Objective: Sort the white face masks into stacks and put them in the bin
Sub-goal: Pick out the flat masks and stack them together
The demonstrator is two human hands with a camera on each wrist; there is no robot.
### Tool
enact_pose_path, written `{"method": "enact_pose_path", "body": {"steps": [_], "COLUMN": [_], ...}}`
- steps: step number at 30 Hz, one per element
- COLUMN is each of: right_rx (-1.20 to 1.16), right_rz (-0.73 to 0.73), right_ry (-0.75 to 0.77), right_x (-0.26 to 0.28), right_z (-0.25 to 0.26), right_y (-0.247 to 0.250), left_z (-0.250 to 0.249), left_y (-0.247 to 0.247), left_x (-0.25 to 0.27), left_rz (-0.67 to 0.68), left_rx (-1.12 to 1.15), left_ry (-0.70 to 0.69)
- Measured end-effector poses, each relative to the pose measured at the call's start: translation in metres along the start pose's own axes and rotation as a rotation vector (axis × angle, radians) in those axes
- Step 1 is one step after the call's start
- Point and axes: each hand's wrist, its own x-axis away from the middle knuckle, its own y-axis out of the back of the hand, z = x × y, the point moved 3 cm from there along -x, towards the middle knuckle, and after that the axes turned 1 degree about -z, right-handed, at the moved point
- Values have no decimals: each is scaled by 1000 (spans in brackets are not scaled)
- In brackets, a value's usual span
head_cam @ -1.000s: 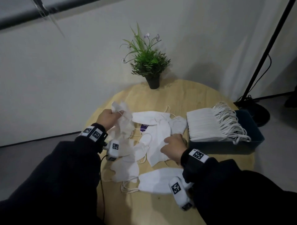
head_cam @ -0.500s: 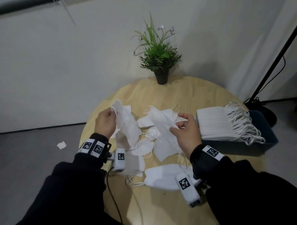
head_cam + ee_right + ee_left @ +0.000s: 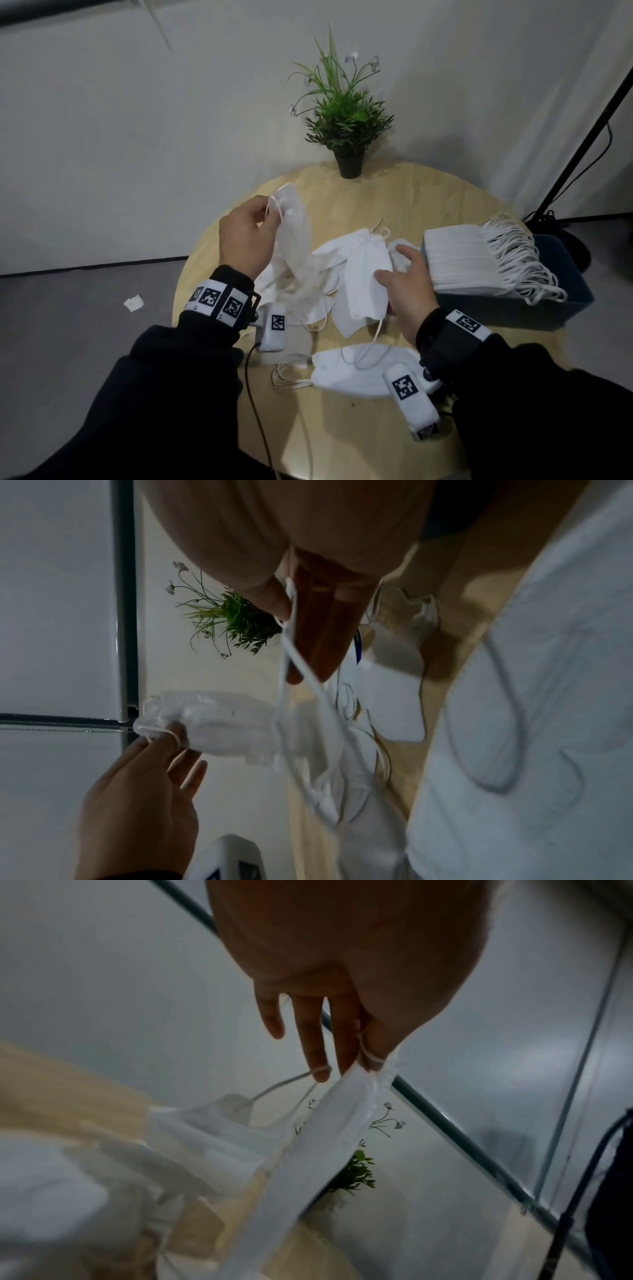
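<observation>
Loose white face masks (image 3: 352, 371) lie in a heap on the round wooden table (image 3: 428, 195). My left hand (image 3: 270, 216) is raised over the heap's left side. It pinches the top edge of a white mask (image 3: 294, 240) that hangs down, and the left wrist view shows fingers (image 3: 346, 1053) on the mask's edge (image 3: 325, 1137). My right hand (image 3: 394, 265) grips another white mask (image 3: 364, 274) between thumb and fingers, just left of the bin. In the right wrist view its ear loop (image 3: 291, 647) runs under my thumb.
A dark blue bin (image 3: 565, 308) at the table's right edge holds a tall stack of masks (image 3: 459, 260) with loops hanging over. A potted plant (image 3: 346, 126) stands at the back. A scrap of paper (image 3: 133, 303) lies on the floor left; a black stand (image 3: 589, 113) rises at right.
My left hand has lifted its mask higher off the heap. My right hand, which rested on the heap, has picked up a mask and carried it right, toward the bin.
</observation>
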Motion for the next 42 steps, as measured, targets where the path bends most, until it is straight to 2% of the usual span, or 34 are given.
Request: {"method": "enact_pose_path", "body": {"steps": [3, 6, 8, 10, 12, 14, 16, 18, 21, 23, 25, 26, 28, 31, 32, 33, 34, 36, 38, 40, 42], "right_rx": [46, 79, 0, -97, -173, -164, -202, -251, -96, 56, 55, 17, -59, -118, -132, -132, -112, 1, 134, 230, 276], "right_rz": [32, 77, 121, 148, 115, 96, 85, 134, 244, 190, 142, 129, 80, 9, 9, 11, 16, 35, 72, 115, 166], "right_ry": [79, -5, -122, -190, -149, -57, -58, -127, -100, -5, 26, 31, 47, 47, 46, 49, 64, 124, 174, 193, 194], "right_x": [3, 3, 3, 1, -3, -4, -2, 2, 6, 6, 5, 6, 7, 5, 5, 5, 7, 10, 15, 16, 14], "right_z": [1, 0, -3, -3, 0, 7, 12, 14, 11, 8, 8, 9, 12, 15, 15, 15, 15, 16, 17, 13, 9], "right_y": [0, -1, -5, -8, -7, -2, 1, 0, -2, 2, 4, 4, 5, 8, 8, 8, 7, 5, 0, -5, -6], "left_z": [-7, -26, -44, -53, -48, -37, -29, -27, -35, -37, -37, -35, -31, -33, -36, -38, -39, -45, -52, -57, -56], "left_y": [-6, -17, -26, -37, -47, -50, -48, -45, -47, -50, -47, -44, -35, -24, -22, -20, -20, -24, -35, -45, -45], "left_x": [2, 17, 34, 50, 60, 64, 62, 61, 65, 68, 61, 56, 46, 39, 37, 36, 36, 41, 55, 68, 67], "left_rz": [21, 80, 172, 319, 491, 604, 647, 667, 735, 795, 774, 749, 703, 692, 691, 666, 614, 504, 509, 547, 523], "left_rx": [98, 245, 255, 188, 27, -109, -137, -131, -95, -141, -175, -122, 191, 813, 957, 1001, 925, 545, 223, 92, 29], "left_ry": [50, -25, -162, -354, -506, -542, -476, -386, -319, -271, -198, -126, 91, 379, 435, 453, 416, 199, -4, -30, -15]}}
